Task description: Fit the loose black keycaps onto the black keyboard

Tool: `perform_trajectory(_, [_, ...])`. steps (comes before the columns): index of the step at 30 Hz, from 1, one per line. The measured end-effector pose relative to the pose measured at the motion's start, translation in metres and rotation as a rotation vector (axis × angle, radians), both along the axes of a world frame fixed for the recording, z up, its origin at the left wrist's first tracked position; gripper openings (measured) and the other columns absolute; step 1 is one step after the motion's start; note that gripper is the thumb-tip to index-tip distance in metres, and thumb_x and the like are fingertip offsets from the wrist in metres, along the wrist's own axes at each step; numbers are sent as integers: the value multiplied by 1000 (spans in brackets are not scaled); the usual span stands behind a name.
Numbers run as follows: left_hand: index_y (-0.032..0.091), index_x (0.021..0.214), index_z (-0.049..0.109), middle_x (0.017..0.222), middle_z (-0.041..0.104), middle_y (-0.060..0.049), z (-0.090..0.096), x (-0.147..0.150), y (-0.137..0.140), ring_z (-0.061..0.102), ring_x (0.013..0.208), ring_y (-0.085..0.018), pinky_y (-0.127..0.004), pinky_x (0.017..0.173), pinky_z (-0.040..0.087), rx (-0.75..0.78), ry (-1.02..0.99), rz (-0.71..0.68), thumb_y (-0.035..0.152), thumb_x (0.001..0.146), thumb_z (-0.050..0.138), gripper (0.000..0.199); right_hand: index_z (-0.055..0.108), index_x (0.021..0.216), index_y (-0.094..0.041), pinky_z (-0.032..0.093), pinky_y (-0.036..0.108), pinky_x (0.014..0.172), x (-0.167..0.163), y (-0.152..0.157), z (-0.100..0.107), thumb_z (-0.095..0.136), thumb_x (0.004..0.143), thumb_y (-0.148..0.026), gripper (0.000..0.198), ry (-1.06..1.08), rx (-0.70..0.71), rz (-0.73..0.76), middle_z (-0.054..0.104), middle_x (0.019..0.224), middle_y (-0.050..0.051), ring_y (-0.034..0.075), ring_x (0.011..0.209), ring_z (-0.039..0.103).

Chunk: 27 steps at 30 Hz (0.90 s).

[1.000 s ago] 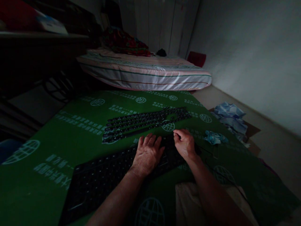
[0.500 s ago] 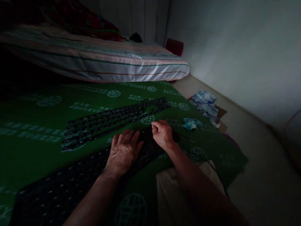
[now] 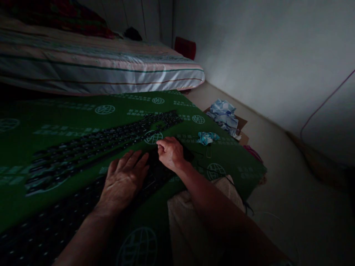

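Note:
A black keyboard base lies slantwise on a green printed surface, dotted with small pale spots. My left hand rests palm down on it, fingers stretched out. At the base's far right end, my right hand is closed with thumb and forefinger pressed together; anything between them is too dark and small to make out. Beyond both hands, loose black keycaps lie in long rows on the green surface. A black cable runs under my right forearm.
A beige cloth lies under my right forearm. A crumpled blue-white wrapper sits beyond my right hand. Crumpled plastic and cardboard lie on the floor at right. A striped mattress stands behind; a pale wall rises at right.
The whole view has shifted, so everything appears farther left. My left hand stays flat on the keyboard base and my right hand stays pinched at its right end.

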<state>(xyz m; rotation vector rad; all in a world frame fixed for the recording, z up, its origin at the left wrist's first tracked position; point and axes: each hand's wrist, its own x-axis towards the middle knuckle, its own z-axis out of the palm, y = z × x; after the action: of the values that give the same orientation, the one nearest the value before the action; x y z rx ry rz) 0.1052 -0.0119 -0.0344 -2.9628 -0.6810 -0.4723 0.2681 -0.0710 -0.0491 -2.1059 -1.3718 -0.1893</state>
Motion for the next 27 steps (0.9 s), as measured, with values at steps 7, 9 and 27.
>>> perform_trajectory(7, [15, 122, 57, 129, 56, -14, 6, 1, -2, 43, 124, -34, -52, 95, 37, -4, 37, 8, 30, 90, 29, 45, 66, 91, -22, 43, 27, 81, 0, 1, -1, 47, 83, -14, 22, -28, 25, 8, 66, 89, 2, 17, 88, 55])
perform_trajectory(9, [16, 122, 57, 128, 56, -13, 5, 2, -2, 43, 124, -34, -52, 95, 37, 4, 33, 6, 30, 90, 30, 44, 66, 90, -22, 43, 26, 81, 0, 1, -1, 48, 82, -14, 22, -32, 25, 1, 65, 90, 2, 17, 88, 55])
perform_trajectory(27, [22, 126, 53, 129, 57, -8, -6, -9, -5, 48, 122, -27, -47, 97, 41, 6, -18, 42, 25, 89, 43, 38, 67, 87, -23, 46, 27, 80, -11, -4, -10, 50, 80, -11, 22, 22, 185, 37, 66, 82, 3, 18, 85, 57])
